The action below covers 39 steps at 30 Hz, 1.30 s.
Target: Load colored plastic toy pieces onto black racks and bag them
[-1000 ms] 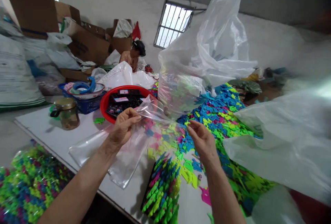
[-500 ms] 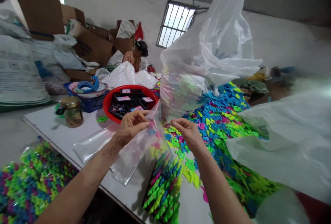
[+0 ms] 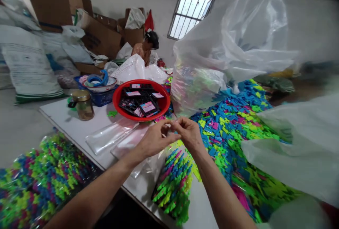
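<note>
My left hand (image 3: 156,140) and my right hand (image 3: 187,131) meet above the white table (image 3: 76,126), fingers pinched together on the mouth of a small clear plastic bag (image 3: 132,151) that hangs below them. Just under the hands lies a stacked bundle of bright plastic pieces (image 3: 173,183) in green, blue and pink. More clear bags (image 3: 109,135) lie flat on the table to the left. A red bowl (image 3: 116,98) with dark cards stands beyond the hands.
A wide heap of coloured plastic pieces (image 3: 238,130) covers the table to the right, behind it a big clear sack (image 3: 217,66). A jar (image 3: 83,104) and blue basket (image 3: 99,96) stand at left. A packed bag of pieces (image 3: 39,176) lies lower left. Another person (image 3: 145,49) sits far back.
My hands came together: the right hand moved left to the bag's mouth and both now pinch it. The bag dropped lower, and the view shifted right and down.
</note>
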Motion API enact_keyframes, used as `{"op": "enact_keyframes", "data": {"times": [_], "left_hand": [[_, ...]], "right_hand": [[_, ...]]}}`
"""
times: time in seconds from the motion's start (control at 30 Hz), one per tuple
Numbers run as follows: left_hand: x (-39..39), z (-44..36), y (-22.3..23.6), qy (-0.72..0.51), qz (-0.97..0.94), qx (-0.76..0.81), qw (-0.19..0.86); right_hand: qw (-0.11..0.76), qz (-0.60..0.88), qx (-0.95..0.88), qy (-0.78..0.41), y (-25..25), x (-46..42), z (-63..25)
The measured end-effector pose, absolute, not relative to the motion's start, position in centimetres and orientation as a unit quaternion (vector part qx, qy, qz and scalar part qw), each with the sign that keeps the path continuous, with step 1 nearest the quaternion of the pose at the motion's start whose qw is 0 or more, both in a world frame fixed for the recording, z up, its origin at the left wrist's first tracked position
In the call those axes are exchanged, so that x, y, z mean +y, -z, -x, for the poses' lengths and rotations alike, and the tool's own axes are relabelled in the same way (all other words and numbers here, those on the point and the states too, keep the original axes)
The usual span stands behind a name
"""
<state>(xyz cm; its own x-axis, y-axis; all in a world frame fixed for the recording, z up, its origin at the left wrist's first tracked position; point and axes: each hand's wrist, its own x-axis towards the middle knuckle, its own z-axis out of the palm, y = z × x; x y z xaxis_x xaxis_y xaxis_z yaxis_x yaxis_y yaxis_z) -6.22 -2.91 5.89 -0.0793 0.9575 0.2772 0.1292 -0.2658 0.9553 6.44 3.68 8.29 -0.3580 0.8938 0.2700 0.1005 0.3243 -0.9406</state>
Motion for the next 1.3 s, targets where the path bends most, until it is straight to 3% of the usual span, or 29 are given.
{"op": "enact_keyframes", "data": {"times": [0.13, 0.3, 0.5, 0.7, 0.9, 1.07, 1.3], "left_hand": [[-2.8, 6.1, -5.8, -0.570, -0.529, 0.408, 0.478], [-2.1, 7.8, -6.4, -0.514, -0.516, 0.431, 0.533], [-1.1, 9.0, -7.6, -0.376, -0.621, 0.499, 0.474], [-0.5, 9.1, -8.4, -0.427, -0.590, 0.493, 0.476], [0.2, 8.7, -8.7, -0.400, -0.617, 0.500, 0.457], [1.5, 8.9, -9.6, -0.389, -0.683, 0.481, 0.389], [3.3, 9.0, -13.7, -0.484, -0.657, 0.440, 0.376]], "right_hand": [[0.412, 0.346, -0.673, -0.507, -8.4, 2.9, -5.7], [0.411, 0.379, -0.684, -0.468, -7.9, 3.9, -7.1], [0.397, 0.386, -0.691, -0.465, -7.2, 4.2, -7.3], [0.403, 0.347, -0.740, -0.412, -7.7, 4.0, -7.3], [0.433, 0.360, -0.723, -0.401, -7.1, 4.0, -8.7], [0.460, 0.355, -0.720, -0.379, -7.4, 3.8, -9.5], [0.566, 0.432, -0.604, -0.358, -6.1, 5.2, -10.9]]}}
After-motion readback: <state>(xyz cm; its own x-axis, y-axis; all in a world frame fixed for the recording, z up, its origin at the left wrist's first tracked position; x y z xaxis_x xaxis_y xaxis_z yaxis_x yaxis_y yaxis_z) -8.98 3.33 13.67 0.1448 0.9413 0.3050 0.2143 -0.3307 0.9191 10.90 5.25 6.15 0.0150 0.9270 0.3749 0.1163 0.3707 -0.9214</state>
